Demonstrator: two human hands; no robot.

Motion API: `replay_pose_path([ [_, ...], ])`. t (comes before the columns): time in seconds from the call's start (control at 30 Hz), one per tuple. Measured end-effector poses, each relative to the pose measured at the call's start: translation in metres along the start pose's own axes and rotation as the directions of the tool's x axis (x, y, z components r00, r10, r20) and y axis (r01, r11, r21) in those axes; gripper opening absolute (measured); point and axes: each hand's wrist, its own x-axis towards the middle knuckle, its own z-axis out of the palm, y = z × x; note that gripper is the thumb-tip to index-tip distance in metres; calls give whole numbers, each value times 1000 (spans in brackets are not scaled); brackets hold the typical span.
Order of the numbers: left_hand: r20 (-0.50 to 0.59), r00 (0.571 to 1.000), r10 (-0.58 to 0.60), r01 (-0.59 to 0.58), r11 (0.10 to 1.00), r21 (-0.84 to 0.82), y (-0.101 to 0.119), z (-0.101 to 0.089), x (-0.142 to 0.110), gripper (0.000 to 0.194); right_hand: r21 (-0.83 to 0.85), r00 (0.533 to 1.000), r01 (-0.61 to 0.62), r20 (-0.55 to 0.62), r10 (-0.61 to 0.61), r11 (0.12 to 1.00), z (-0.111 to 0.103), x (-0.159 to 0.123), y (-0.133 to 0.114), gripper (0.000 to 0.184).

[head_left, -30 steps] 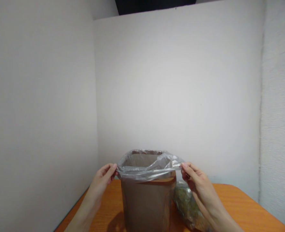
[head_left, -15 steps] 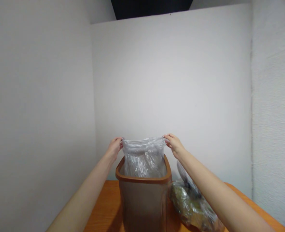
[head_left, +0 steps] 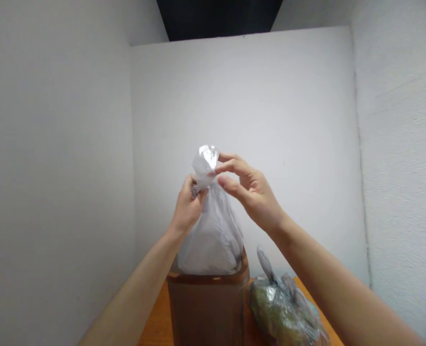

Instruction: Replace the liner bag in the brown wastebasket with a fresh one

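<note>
A clear plastic bag [head_left: 213, 235] hangs half lifted out of a brown plastic bin [head_left: 207, 307] on the orange table [head_left: 155, 327]. The bag's top is gathered into a bunch above the bin. My left hand [head_left: 187, 207] is closed round the gathered neck from the left. My right hand [head_left: 251, 190] pinches the bunched top from the right with thumb and fingers. The bag's lower part still sits inside the bin.
A second tied clear bag [head_left: 283, 307] holding greenish-brown stuff lies on the table right of the bin. White walls [head_left: 54, 168] close in on the left, back and right.
The bag's rim came off the bin's edge, then both hands rose and drew together, gathering the mouth into a bunch and lifting the bag partly out.
</note>
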Motion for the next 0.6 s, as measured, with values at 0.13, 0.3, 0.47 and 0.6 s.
replay_pose_path([
  [0.13, -294, 956, 15, -63, 986, -154, 25, -22, -2, 30, -187, 933, -113, -359, 40, 976, -35, -52, 5, 12],
  [0.3, -538, 841, -62, -134, 939, -317, 39, -44, -5, 27, -212, 840, -540, -200, 505, 814, -47, -133, 51, 51],
  [0.47, -582, 800, -145, -49, 951, -305, 44, -41, -26, 29, 232, 707, -697, 71, 703, 678, -17, -166, 45, 71],
  [0.6, -487, 852, -195, 70, 962, -263, 51, -41, -40, 24, 372, 641, -733, 98, 761, 569, -41, -176, 33, 48],
])
